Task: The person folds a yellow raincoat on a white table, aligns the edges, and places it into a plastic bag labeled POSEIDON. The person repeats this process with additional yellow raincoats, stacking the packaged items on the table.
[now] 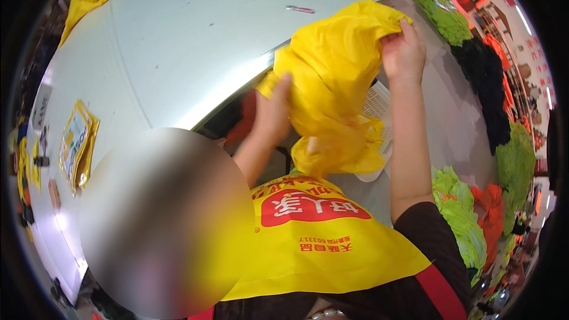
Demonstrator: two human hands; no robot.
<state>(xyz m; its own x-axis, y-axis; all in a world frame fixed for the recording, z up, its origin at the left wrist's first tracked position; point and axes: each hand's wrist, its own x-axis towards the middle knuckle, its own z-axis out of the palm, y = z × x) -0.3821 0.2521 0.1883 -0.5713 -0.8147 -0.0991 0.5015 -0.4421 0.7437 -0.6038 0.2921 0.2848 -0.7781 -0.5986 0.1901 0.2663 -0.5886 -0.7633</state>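
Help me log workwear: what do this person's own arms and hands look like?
The left hand and right hand show no gloves. The right forearm is bare below a short dark sleeve, with a red stripe nearer the shoulder. A blurred disc hides any left sleeve.

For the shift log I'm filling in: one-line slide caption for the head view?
Left hand and right hand hold a yellow cloth at the edge of a white table.
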